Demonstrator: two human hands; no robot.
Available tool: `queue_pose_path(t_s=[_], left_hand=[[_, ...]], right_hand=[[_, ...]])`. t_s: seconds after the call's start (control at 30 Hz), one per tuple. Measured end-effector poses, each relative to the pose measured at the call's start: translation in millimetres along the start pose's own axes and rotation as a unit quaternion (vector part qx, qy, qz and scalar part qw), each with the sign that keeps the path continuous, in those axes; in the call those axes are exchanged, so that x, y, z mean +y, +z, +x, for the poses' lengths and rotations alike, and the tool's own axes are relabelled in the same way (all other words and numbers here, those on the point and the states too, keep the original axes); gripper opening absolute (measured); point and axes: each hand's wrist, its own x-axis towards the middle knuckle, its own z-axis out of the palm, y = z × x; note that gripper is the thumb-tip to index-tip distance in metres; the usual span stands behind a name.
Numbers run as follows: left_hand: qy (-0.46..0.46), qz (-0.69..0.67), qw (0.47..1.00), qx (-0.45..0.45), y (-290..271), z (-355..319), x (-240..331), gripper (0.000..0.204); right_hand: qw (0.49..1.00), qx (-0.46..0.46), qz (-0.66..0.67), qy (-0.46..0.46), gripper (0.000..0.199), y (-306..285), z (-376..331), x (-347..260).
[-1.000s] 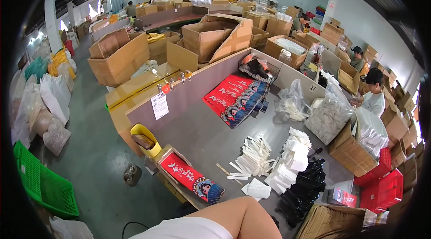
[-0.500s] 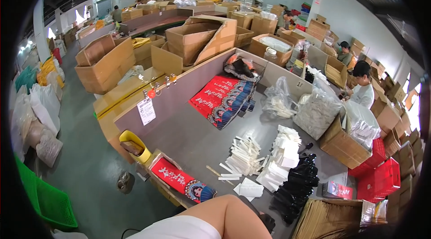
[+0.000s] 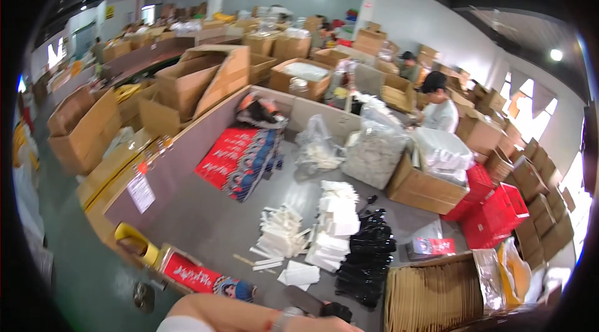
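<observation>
Reaching across the frame's bottom edge, forearm [image 3: 249, 314] near a dark flat object [image 3: 312, 302], hand cut off, grip cannot be told

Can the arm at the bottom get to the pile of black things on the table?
Probably yes. The arm lies along the near edge of the grey table, and the pile of black things sits close to its wrist end with only loose white paper slips nearby. Nothing tall stands between them. The hand itself is barely visible.
</observation>
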Motion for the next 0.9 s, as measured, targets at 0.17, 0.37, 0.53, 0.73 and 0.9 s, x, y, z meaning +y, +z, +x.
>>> queue_pose_path(t_s=[0.17, 0.37, 0.53, 0.73, 0.9], left_hand=[[-0.276, 0.236, 0.931, 0.039, -20, -86, -60, 0.050], [-0.306, 0.434, 0.819, 0.218, -15, -155, -84, 0.028], [-0.289, 0.464, 0.780, 0.303, -8, -161, -116, 0.034], [-0.338, 0.551, 0.724, 0.242, -5, -153, -124, 0.060], [-0.374, 0.473, 0.738, 0.304, 1, -163, -150, 0.073]], right_hand=[[0.989, -0.117, 0.075, 0.060, 0.067, -33, 9, -19], [0.964, -0.226, 0.079, 0.114, 0.070, -30, 14, -10], [0.980, -0.148, 0.115, 0.061, 0.069, -14, 1, -3], [0.966, -0.190, 0.167, 0.058, 0.062, -25, 13, -18], [0.977, -0.197, 0.078, 0.039, 0.025, -60, 36, -44]])
